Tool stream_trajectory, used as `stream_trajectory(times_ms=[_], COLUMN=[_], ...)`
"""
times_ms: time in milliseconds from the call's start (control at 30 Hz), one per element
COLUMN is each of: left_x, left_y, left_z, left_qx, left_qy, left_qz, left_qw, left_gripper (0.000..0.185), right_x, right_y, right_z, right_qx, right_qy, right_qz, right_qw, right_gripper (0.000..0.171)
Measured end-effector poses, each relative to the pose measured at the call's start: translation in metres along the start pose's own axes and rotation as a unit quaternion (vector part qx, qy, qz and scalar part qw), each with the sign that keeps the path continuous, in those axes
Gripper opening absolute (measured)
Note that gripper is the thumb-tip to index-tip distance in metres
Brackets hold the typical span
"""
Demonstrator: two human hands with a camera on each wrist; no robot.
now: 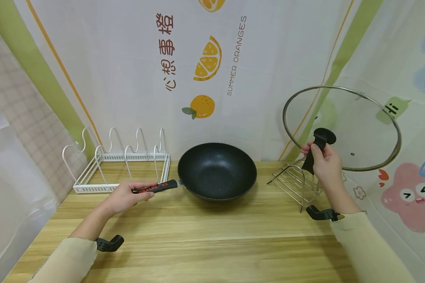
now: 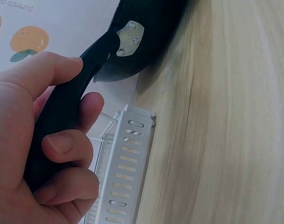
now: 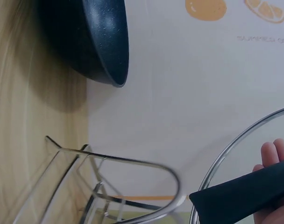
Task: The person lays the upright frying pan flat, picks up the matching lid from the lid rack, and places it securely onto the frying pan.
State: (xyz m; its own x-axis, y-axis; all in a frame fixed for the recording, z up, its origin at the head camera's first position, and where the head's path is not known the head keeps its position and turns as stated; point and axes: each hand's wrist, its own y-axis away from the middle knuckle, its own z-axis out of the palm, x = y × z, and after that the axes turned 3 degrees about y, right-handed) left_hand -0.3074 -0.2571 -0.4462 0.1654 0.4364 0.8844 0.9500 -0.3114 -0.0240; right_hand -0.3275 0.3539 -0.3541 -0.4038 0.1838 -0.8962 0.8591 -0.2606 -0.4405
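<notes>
A black wok (image 1: 216, 173) is at the middle of the table, its handle (image 1: 163, 186) pointing left. My left hand (image 1: 127, 198) grips that handle; in the left wrist view the fingers (image 2: 67, 144) curl round it from below, with the thumb on the other side. On the right, my right hand (image 1: 326, 161) holds a round glass lid (image 1: 361, 129) with a metal rim by its black handle (image 1: 318, 149). The lid is raised and tilted on edge above a wire rack (image 1: 297, 181). Only a few right fingertips (image 3: 269, 154) show in the right wrist view.
A white rack (image 1: 102, 188) with curved dividers stands at the table's back left. The wooden table (image 1: 212, 243) meets a printed curtain (image 1: 127, 78) behind. The gold wire rack's bent loop (image 3: 165, 168) rises close to the lid's rim.
</notes>
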Motion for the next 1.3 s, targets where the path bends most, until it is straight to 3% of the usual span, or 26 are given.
stream_trajectory(times_ms=[133, 333, 533, 667, 1000, 1300], left_x=[0.000, 0.001, 0.003, 0.002, 0.001, 0.001], left_y=[0.000, 0.000, 0.001, 0.001, 0.001, 0.000], left_z=[0.000, 0.000, 0.000, 0.000, 0.000, 0.000], left_qx=[0.001, -0.002, -0.002, -0.001, 0.004, 0.004], left_qy=[-0.003, -0.002, 0.000, 0.001, -0.002, -0.005], left_qz=[0.001, -0.003, -0.005, -0.004, -0.002, 0.004], left_qw=[1.0000, 1.0000, 1.0000, 1.0000, 1.0000, 1.0000], left_gripper=[0.049, 0.049, 0.050, 0.049, 0.049, 0.048], right_x=[-0.012, -0.028, -0.040, -0.042, -0.047, -0.051], right_y=[0.001, 0.008, 0.015, 0.017, 0.024, 0.027], right_z=[0.002, 0.006, 0.012, 0.015, 0.022, 0.025], right_qx=[-0.013, -0.034, -0.058, -0.068, -0.058, -0.050], right_qy=[-0.007, 0.033, 0.063, 0.047, 0.016, 0.056], right_qz=[-0.008, -0.007, -0.002, 0.000, 0.020, 0.039], right_qw=[1.000, 0.999, 0.996, 0.997, 0.998, 0.996], right_gripper=[0.023, 0.016, 0.022, 0.023, 0.030, 0.031])
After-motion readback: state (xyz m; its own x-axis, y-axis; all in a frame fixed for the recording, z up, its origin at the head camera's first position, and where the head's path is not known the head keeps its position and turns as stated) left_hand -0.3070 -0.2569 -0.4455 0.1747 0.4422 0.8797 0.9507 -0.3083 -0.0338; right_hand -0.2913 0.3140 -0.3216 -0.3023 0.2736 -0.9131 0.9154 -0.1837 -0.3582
